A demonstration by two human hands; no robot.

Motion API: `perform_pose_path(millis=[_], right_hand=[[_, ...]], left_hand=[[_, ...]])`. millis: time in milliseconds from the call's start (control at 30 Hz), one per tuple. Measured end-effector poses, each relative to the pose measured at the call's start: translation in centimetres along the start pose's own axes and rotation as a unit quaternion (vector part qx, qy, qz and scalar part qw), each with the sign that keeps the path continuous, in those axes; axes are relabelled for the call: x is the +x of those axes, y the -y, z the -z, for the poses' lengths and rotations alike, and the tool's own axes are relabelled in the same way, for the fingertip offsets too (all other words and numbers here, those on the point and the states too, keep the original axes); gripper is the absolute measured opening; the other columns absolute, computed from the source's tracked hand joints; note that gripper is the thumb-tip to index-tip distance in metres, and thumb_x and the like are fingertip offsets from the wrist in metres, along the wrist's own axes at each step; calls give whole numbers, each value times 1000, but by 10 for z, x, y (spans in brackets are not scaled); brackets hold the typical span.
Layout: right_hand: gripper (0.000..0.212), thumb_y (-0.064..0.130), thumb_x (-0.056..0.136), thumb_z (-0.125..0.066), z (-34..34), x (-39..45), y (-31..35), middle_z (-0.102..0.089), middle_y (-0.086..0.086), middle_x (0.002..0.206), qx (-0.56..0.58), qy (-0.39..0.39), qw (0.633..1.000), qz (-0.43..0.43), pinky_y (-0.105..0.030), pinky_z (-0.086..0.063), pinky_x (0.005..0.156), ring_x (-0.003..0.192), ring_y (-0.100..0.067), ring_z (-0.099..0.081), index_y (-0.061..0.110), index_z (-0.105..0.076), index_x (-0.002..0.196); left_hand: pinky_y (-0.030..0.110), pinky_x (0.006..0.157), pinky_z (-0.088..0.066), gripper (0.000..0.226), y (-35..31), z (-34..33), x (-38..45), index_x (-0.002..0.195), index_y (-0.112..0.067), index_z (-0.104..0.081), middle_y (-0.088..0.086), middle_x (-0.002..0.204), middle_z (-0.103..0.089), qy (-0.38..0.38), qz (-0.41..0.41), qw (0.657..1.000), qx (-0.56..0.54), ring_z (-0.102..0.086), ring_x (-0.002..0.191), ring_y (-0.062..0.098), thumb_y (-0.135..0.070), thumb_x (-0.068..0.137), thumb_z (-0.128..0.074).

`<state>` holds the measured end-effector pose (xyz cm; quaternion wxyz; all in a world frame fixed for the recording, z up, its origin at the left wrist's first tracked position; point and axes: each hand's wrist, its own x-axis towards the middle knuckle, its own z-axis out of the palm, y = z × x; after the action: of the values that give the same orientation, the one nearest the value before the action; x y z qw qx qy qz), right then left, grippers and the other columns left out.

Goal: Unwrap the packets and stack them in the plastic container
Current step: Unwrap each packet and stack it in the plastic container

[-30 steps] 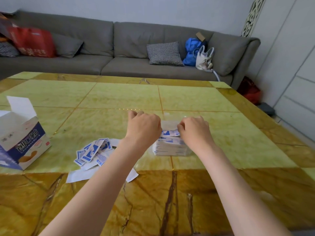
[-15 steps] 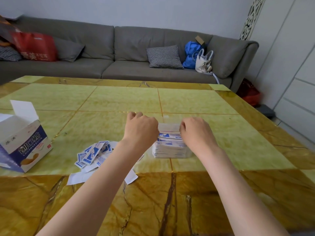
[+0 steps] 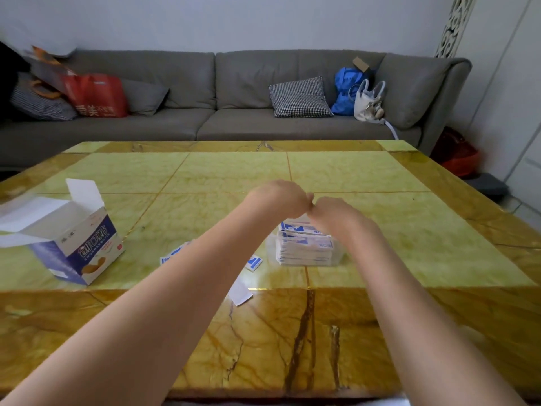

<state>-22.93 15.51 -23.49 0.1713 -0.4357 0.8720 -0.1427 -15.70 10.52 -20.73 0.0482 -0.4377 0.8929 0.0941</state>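
A: Where do the packets [image 3: 304, 244] sit?

B: Stacked in the clear plastic container [image 3: 336, 257] on the table [image 3: 380, 177], just under the hands. A few loose packets [image 3: 254, 262] lie at nine o'clock from it, mostly hidden behind the left forearm, with a scrap of white paper [image 3: 240, 294] nearer the person.

A: How will they handle?

B: My guess is light, thin and floppy, with slick wrappers. They could slide off the stack. I'd pinch one by a short edge and peel it there, never squeezing the middle.

A: And the hands?

B: Both arms reach forward, wrists bent down. The left hand [image 3: 278, 200] and right hand [image 3: 333, 213] meet knuckle to knuckle above the stack's twelve o'clock edge. Both are curled closed, but their backs face the camera, so I cannot tell what they hold, if anything.

A: Anything else nearby?

B: An opened cardboard box [image 3: 79, 244] stands well apart at nine o'clock, flaps up.
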Motion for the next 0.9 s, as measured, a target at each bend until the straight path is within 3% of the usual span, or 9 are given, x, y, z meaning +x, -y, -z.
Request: perform_pose_path(millis=[100, 267, 367, 433, 500, 533, 700, 833, 900], right_hand=[[37, 17, 98, -26, -6, 5, 5, -62, -11, 93, -16, 28, 999, -4, -29, -36, 71, 85, -28, -52, 1, -58, 107], [31, 23, 97, -31, -10, 12, 2, -52, -6, 77, -35, 42, 998, -3, -30, -39, 70, 79, -25, -51, 6, -57, 94], [27, 20, 96, -31, -12, 11, 1, -47, -3, 67, -39, 32, 999, -1, -30, -39, 69, 76, -24, -50, 8, -54, 88], [26, 18, 95, -31, -12, 12, 1, -52, -4, 75, -37, 27, 999, 1, -31, -38, 69, 78, -24, -50, 8, -54, 89], [26, 17, 94, -31, -13, 12, 0, -52, -7, 85, -36, 22, 999, 0, -30, -39, 70, 82, -25, -50, 9, -56, 94], [28, 16, 94, -31, -14, 12, 1, -51, -8, 87, -34, 22, 999, -2, -29, -39, 70, 85, -26, -51, 8, -58, 99], [34, 13, 92, -33, -15, 11, 1, -57, -12, 116, -35, 26, 999, -9, -28, -39, 72, 95, -27, -54, 6, -56, 115], [33, 14, 93, -34, -13, 10, 0, -57, -12, 119, -37, 24, 999, -7, -29, -39, 70, 85, -26, -51, 4, -55, 115], [32, 15, 92, -34, -13, 9, -1, -58, -12, 118, -36, 22, 999, -9, -29, -38, 69, 82, -25, -49, 4, -55, 115]], left_hand=[[40, 105, -35, 64, -3, -2, 0, 130, -1, -45, 19, 128, -54, 31, 45, 998, 9, -54, 114, 32, -48, 98, -16], [35, 98, -37, 46, -10, -1, -9, 143, -14, -28, 16, 132, -50, 73, 38, 997, -11, -52, 101, 29, -29, 103, -13], [35, 99, -35, 46, -9, -1, -8, 145, -12, -21, 16, 137, -45, 88, 47, 994, -34, -50, 115, 30, -28, 103, -12], [32, 87, -40, 52, -6, -5, -5, 143, -11, -27, 20, 131, -49, 112, 48, 991, -54, -56, 96, 29, -36, 102, -9], [27, 72, -38, 64, -2, -12, 3, 138, -5, -36, 21, 126, -52, 126, 54, 987, -83, -44, 61, 20, -46, 98, -6], [27, 73, -37, 67, 1, -16, 9, 138, -7, -36, 21, 125, -53, 128, 59, 985, -95, -39, 57, 18, -50, 97, -6], [32, 97, -43, 73, 13, -34, 30, 135, -14, -39, 12, 103, -49, 134, 76, 980, -129, -50, 85, 23, -62, 91, -8], [31, 84, -42, 74, 14, -37, 35, 129, -12, -44, 7, 76, -43, 138, 74, 981, -115, -44, 69, 21, -64, 89, -9], [33, 86, -40, 74, 13, -37, 34, 130, -13, -44, 8, 83, -49, 134, 78, 982, -107, -47, 79, 23, -63, 89, -9]])
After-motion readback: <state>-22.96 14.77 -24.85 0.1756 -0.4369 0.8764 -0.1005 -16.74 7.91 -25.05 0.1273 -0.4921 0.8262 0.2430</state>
